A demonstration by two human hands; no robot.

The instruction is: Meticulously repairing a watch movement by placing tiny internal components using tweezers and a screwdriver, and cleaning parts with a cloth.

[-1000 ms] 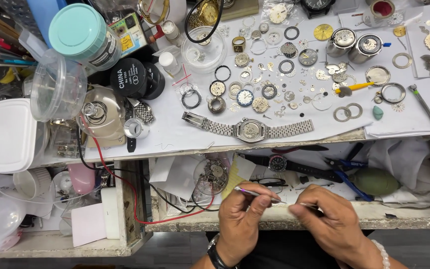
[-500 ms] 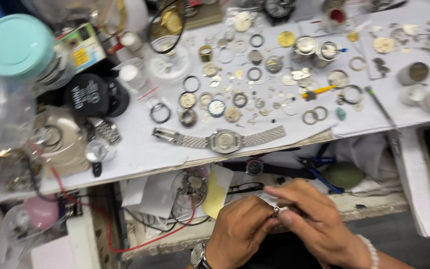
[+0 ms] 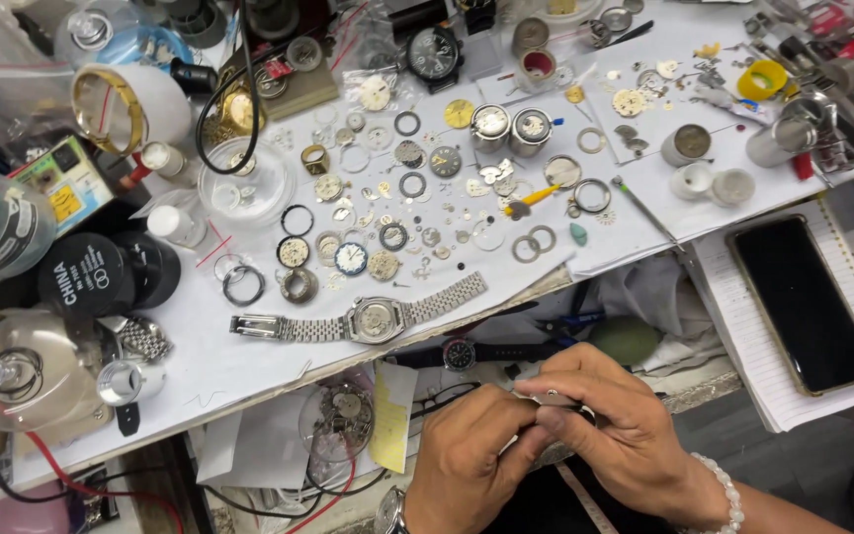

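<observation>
Two hands (image 3: 555, 435) around small metal part (image 3: 557, 400); black round tin (image 3: 86, 287) (white-lettered lid) far left

Hands: a second ago apart, left hand (image 3: 473, 450) pinching a thin tool, right hand (image 3: 615, 435) alongside; now pressed together, fingers interlocked over a small metal part (image 3: 557, 400), the tool's length no longer showing. View: swung rightward over the bench. Newly seen to the right of the hands: a black phone (image 3: 805, 302) on lined paper (image 3: 773, 366), white caps (image 3: 712, 184), a yellow ring (image 3: 763, 79). Gone from view to the left of the hands: the white box and clear tub. The steel watch (image 3: 373, 319), formerly straight above the hands, now sits above and left of them. Wristwatch (image 3: 390, 511) on the left wrist and bead bracelet (image 3: 728, 494) on the right now show more fully.
</observation>
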